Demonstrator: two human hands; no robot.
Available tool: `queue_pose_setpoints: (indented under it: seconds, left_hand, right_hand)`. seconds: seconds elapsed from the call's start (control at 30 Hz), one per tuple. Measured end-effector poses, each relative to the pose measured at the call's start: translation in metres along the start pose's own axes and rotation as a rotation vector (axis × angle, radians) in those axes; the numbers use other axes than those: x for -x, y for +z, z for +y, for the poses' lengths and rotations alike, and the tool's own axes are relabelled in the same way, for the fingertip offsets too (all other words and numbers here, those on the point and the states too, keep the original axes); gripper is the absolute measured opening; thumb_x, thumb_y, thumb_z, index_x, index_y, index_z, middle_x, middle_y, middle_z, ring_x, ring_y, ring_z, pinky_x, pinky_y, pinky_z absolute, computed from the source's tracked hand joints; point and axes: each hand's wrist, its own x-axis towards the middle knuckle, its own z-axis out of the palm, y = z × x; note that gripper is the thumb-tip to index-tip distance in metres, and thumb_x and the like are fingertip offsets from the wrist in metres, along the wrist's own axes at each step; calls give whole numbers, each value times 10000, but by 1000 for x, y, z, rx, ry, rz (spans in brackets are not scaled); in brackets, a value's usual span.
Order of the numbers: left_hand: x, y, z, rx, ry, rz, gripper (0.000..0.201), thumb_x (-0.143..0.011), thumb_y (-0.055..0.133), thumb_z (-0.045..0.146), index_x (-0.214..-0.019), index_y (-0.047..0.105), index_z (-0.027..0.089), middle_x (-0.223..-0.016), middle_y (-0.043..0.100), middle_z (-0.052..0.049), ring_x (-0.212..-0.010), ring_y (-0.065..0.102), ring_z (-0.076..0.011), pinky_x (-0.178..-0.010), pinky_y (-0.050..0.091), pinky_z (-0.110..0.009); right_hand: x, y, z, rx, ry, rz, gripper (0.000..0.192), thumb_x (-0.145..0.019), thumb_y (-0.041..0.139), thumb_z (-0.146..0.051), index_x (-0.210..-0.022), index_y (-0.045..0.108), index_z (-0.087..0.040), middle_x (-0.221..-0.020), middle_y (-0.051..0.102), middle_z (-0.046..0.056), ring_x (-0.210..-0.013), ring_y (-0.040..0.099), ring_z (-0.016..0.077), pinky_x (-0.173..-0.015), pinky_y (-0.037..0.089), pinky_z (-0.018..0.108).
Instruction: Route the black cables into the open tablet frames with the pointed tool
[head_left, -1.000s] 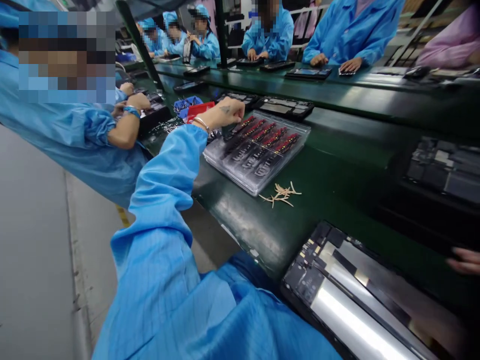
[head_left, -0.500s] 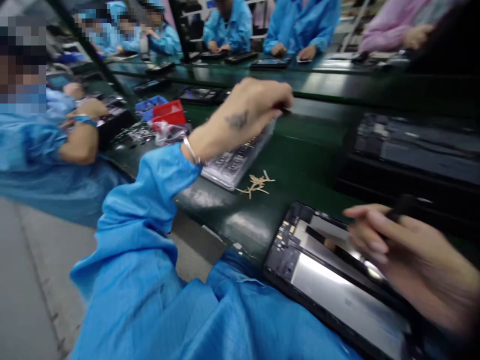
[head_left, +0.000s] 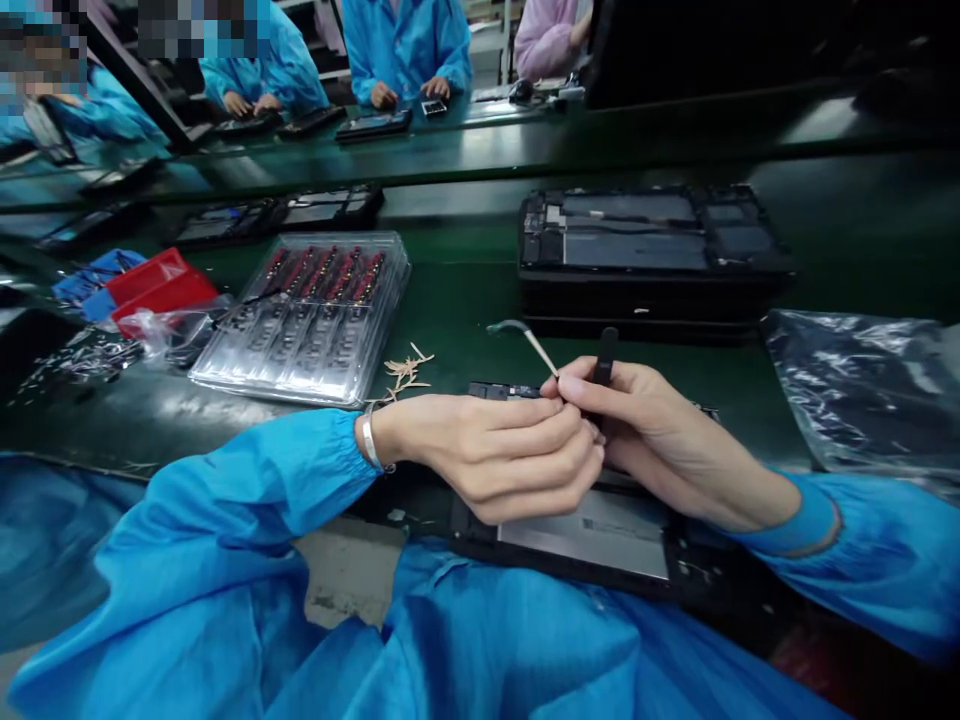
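Thin flex strip (head_left: 534, 345) pinched at its lower end, just above an opened tablet (head_left: 592, 530) at the desk's near edge. Left hand (head_left: 502, 455) curled shut, fingers (head_left: 551, 415) meeting right hand (head_left: 660, 440), itself gripping a black tool (head_left: 604, 356). Held high, seemingly for peeling. Clear parts tray (head_left: 307, 320) left; another opened tablet (head_left: 645, 240) far; green desk (head_left: 465, 310) bare between.

A green bench (head_left: 637, 370) carries a clear tray (head_left: 307, 315) and opened tablets (head_left: 649, 235).
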Motion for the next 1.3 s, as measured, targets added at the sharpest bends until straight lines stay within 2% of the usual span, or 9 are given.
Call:
queue_pose_setpoints:
  seconds: [0.1, 0.3, 0.47, 0.7, 0.83, 0.9, 1.03, 1.2, 1.3]
  left_hand:
    - [0, -3, 4, 75, -136, -37, 231, -1058, 538, 239, -1059, 768, 249, -1085, 786, 28, -1046, 743, -121, -964, 618, -209]
    - [-1, -7, 7, 74, -703, -229, 190, -1063, 537, 244, -993, 680, 141, -905, 728, -70, -803, 652, -174, -726, 574, -304]
    - [-7, -12, 7, 74, -728, -378, 240, -1082, 456, 209, -943, 643, 152, -867, 675, -57, -778, 588, -179, -721, 509, -308]
    - [-22, -11, 16, -127, -616, -400, 246, -1028, 481, 103, -842, 637, 140, -730, 591, -42, -677, 550, -181, -600, 406, -335]
    - [-14, -11, 14, -134, -606, -372, 256, -1038, 487, 127, -846, 656, 154, -720, 591, -35, -690, 566, -178, -605, 400, -332]
    - [3, -18, 8, -83, -724, -460, 301, -1065, 424, 146, -890, 667, 174, -777, 627, -48, -772, 599, -188, -653, 423, -325]
    - [48, -41, -2, -21, -1060, -769, 260, -1068, 443, 197, -988, 686, 152, -913, 673, -82, -881, 623, -211, -724, 447, -329]
    - [73, -55, 8, 93, -1036, -1124, 227, -1015, 467, 88, -996, 692, 115, -929, 678, -97, -879, 608, -226, -706, 433, -316]
    - [67, -59, 11, 119, -999, -1206, 272, -974, 445, 13, -1078, 692, 63, -1025, 681, -148, -946, 620, -261, -780, 460, -345]
  right_hand:
    - [-3, -3, 2, 96, -121, 41, 275, -733, 905, -421, -817, 761, -203, -775, 640, 2, -660, 526, 101, -580, 424, 223]
    - [-4, -5, 0, 628, -556, 194, 118, -872, 756, -324, -868, 791, -211, -770, 716, 10, -660, 586, 134, -592, 438, 264]
    - [-1, -3, -1, 907, -754, 218, 121, -925, 677, -253, -835, 747, -212, -732, 690, -9, -617, 554, 122, -599, 414, 280]
    - [-4, -8, 5, 1021, -781, 205, 186, -940, 618, -266, -780, 688, -201, -706, 678, 3, -604, 541, 129, -576, 384, 283]
    - [-3, -7, 5, 1006, -732, 189, 206, -927, 625, -311, -763, 703, -215, -665, 657, 6, -580, 531, 139, -575, 397, 292]
    - [-1, -5, 3, 982, -693, 208, 179, -903, 651, -331, -790, 738, -223, -691, 687, 17, -617, 592, 162, -596, 431, 300]
    - [1, -5, 0, 929, -596, 327, 214, -841, 722, -425, -852, 797, -224, -852, 767, 68, -720, 683, 216, -569, 449, 309]
    - [1, -12, 5, 914, -545, 336, 300, -828, 737, -520, -889, 813, -237, -791, 759, 60, -552, 626, 171, -456, 395, 289]
    - [0, -15, 7, 885, -525, 324, 296, -819, 768, -520, -909, 816, -242, -804, 760, 62, -560, 635, 169, -444, 413, 276]
